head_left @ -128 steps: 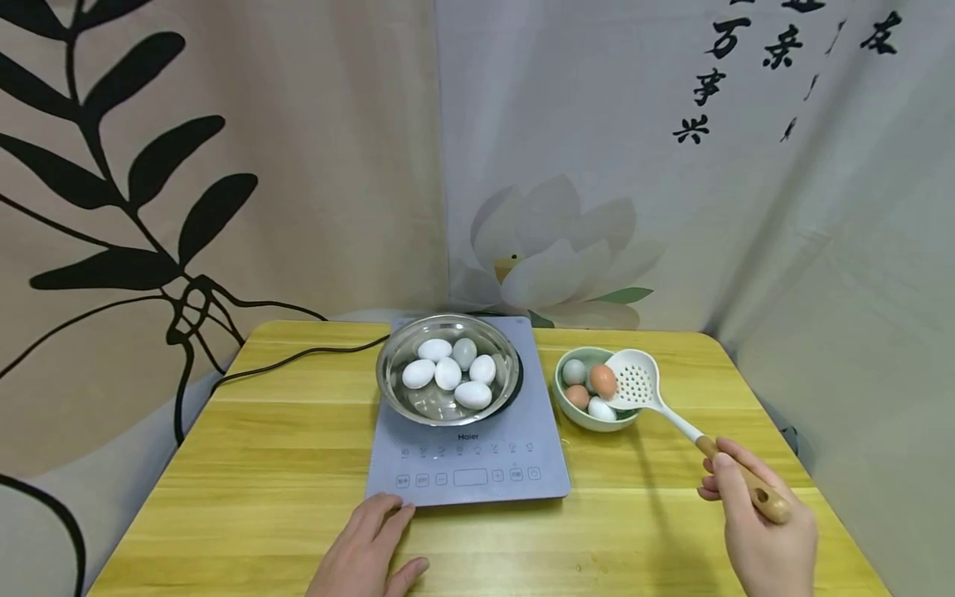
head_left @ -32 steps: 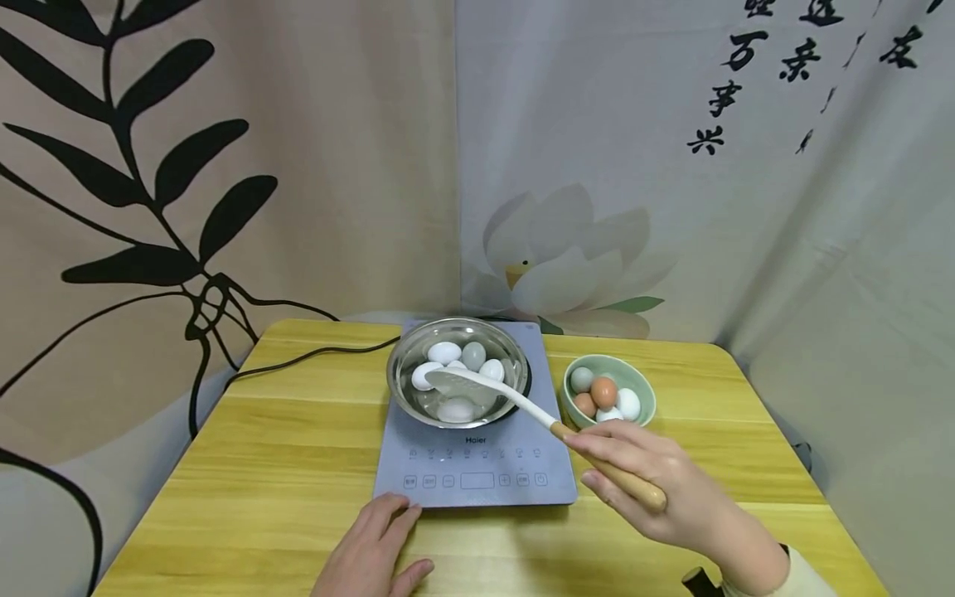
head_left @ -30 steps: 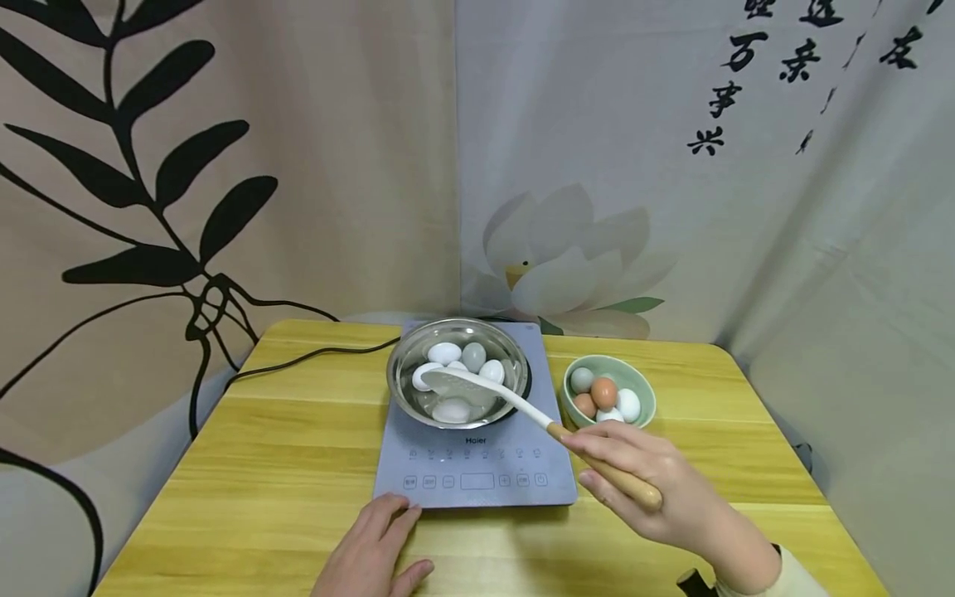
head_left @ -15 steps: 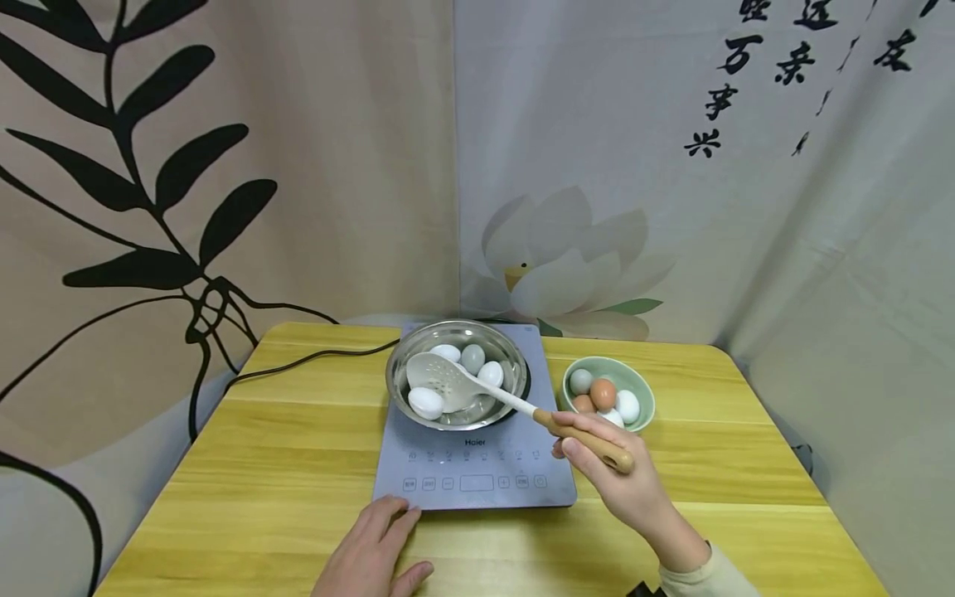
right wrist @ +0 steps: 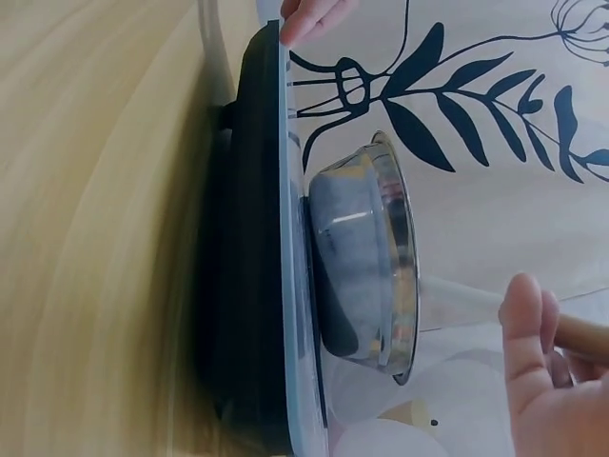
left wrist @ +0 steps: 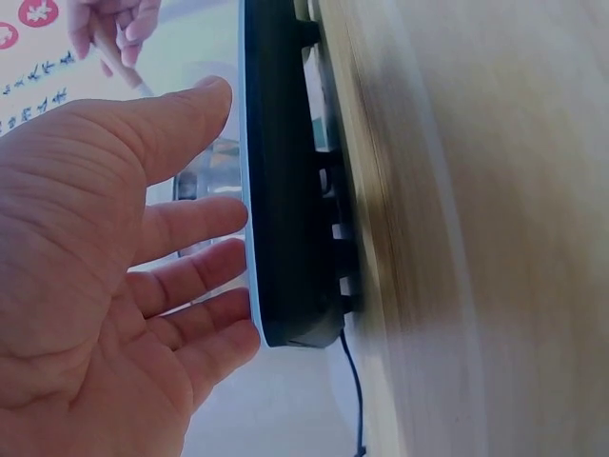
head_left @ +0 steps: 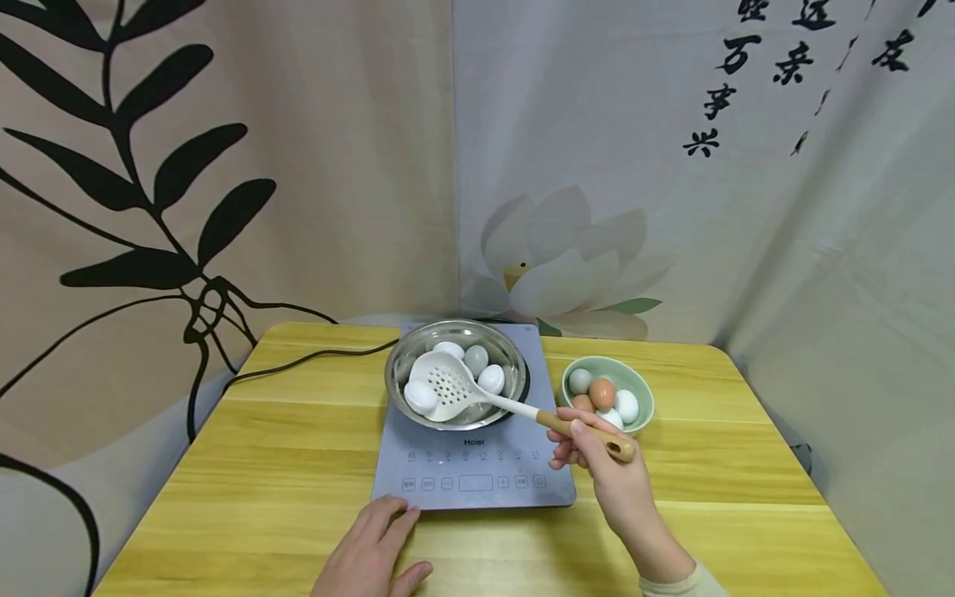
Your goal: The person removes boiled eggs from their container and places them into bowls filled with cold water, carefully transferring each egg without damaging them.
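Printed cloth hangs behind my yellow table, with dark leaves at left, a lotus low down and black brush writing at upper right: one column ends 万事兴, the next shows 亲, and the topmost signs run out of view. On the hob I read Haier; its key marks are too small to make out. It bears a steel bowl, where three white eggs and a grey egg show. My right hand pinches the wooden handle of the spoon between thumb and fingers. Its holed head is within the bowl's rim, one white egg at its left edge; whether that egg rests on it, I can't tell. My left hand has its fingers extended, slightly apart, tips touching the hob's front edge. Beside the hob, a green bowl holds two brown eggs, two white and one grey. Four seconds ago the spoon was over that green bowl; a second ago its holes hardly showed, and now they face me plainly. My left hand has stayed put.
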`<state>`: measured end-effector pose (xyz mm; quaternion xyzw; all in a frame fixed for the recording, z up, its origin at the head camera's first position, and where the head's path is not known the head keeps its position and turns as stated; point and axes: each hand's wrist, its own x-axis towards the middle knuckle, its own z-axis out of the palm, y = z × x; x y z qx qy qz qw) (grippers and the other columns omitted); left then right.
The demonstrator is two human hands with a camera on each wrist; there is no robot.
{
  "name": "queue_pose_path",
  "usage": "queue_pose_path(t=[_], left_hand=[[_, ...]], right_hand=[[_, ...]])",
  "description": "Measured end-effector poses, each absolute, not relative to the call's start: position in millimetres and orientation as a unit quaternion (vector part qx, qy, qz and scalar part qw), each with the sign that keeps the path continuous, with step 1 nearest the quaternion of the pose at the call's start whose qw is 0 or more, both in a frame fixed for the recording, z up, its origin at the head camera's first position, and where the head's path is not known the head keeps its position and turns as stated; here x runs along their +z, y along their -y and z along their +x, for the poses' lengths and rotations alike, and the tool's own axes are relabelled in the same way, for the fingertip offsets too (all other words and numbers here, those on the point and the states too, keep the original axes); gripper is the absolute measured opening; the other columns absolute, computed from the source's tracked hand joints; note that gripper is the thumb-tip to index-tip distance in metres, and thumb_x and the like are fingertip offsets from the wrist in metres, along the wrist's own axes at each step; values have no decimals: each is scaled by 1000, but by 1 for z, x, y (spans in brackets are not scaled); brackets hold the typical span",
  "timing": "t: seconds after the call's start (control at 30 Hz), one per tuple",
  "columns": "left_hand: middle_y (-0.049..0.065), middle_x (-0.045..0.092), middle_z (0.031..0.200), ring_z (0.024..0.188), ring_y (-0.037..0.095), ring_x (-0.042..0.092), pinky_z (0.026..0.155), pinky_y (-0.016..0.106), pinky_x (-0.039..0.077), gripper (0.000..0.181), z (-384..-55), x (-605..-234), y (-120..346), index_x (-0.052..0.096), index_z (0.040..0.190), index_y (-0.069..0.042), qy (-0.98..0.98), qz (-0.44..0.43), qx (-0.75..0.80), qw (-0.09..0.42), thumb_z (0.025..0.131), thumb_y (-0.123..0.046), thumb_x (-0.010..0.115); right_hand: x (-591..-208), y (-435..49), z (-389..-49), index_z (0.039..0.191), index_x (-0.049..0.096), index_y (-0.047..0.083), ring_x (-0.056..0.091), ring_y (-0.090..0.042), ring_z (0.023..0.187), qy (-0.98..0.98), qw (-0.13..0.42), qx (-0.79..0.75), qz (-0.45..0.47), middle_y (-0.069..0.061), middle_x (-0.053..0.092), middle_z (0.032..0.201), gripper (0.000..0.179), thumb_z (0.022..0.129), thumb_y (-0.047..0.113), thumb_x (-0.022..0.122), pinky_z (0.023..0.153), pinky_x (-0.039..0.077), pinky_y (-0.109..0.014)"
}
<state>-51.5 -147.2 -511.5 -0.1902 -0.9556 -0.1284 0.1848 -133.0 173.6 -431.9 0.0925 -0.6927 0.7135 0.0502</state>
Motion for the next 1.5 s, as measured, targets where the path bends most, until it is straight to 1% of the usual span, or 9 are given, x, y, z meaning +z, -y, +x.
queue_pose_path(t=[0.27, 0.5, 0.63, 0.77, 0.9, 1.0, 1.17, 1.33, 1.5], left_hand=[[1, 63, 126, 118, 19, 62, 99, 37, 61, 64, -53, -514, 148, 76, 122, -9, 950, -200, -118, 207, 75, -49, 93], [0, 62, 126, 118, 18, 62, 99, 38, 60, 64, -54, -515, 149, 76, 122, -8, 949, -206, -117, 210, 77, -51, 92], [0, 62, 127, 119, 18, 61, 99, 39, 60, 64, -54, -516, 150, 76, 123, -9, 948, -208, -122, 208, 78, -52, 90], [0, 62, 127, 119, 18, 61, 100, 38, 60, 64, -54, -515, 150, 76, 123, -8, 948, -208, -120, 210, 77, -51, 91], [1, 63, 127, 119, 19, 62, 100, 38, 60, 65, -54, -515, 150, 76, 123, -8, 947, -205, -118, 215, 76, -50, 92], [1, 63, 127, 119, 19, 62, 99, 37, 60, 66, -53, -516, 150, 76, 122, -8, 948, -201, -116, 219, 74, -50, 93], [1, 63, 127, 120, 19, 62, 99, 38, 61, 65, -53, -517, 151, 76, 122, -8, 948, -203, -118, 215, 75, -48, 93], [1, 63, 126, 119, 19, 62, 99, 39, 61, 65, -53, -518, 151, 76, 122, -7, 948, -207, -119, 209, 75, -49, 93], [1, 63, 127, 119, 18, 62, 100, 38, 60, 65, -53, -517, 150, 76, 123, -8, 947, -208, -118, 212, 76, -49, 93]], right_hand=[[-433, -165, -137, 128, 66, -15, 72, -14, 71, 669, 78, 738, 40, -10, 80, 90, 41, 112, 21, 57, 67, 68, -34], [-433, -160, -142, 119, 73, -1, 66, -13, 66, 638, 82, 765, 39, -9, 76, 84, 39, 116, 28, 47, 58, 64, -29], [-430, -158, -143, 117, 74, -1, 64, -12, 64, 649, 88, 755, 34, -8, 76, 82, 40, 116, 27, 45, 54, 61, -27], [-428, -160, -142, 116, 76, -7, 64, -11, 64, 687, 103, 718, 38, -6, 77, 81, 37, 113, 24, 54, 53, 61, -27], [-428, -164, -138, 117, 72, -11, 66, -10, 66, 719, 84, 682, 103, -3, 78, 83, 25, 108, 10, 61, 56, 63, -30], [-428, -164, -137, 118, 72, -9, 68, -10, 69, 726, 70, 671, 136, -3, 78, 86, 21, 106, 6, 62, 58, 64, -33], [-428, -158, -138, 118, 74, -10, 69, -12, 68, 709, 83, 695, 84, -9, 79, 84, 26, 108, 10, 60, 57, 64, -32], [-429, -155, -142, 120, 74, -9, 68, -12, 67, 682, 75, 727, 28, -8, 78, 83, 33, 111, 16, 54, 57, 62, -27], [-431, -156, -144, 120, 75, 3, 67, -11, 68, 646, 45, 762, 17, -4, 79, 85, 34, 114, 22, 48, 59, 61, -24]])
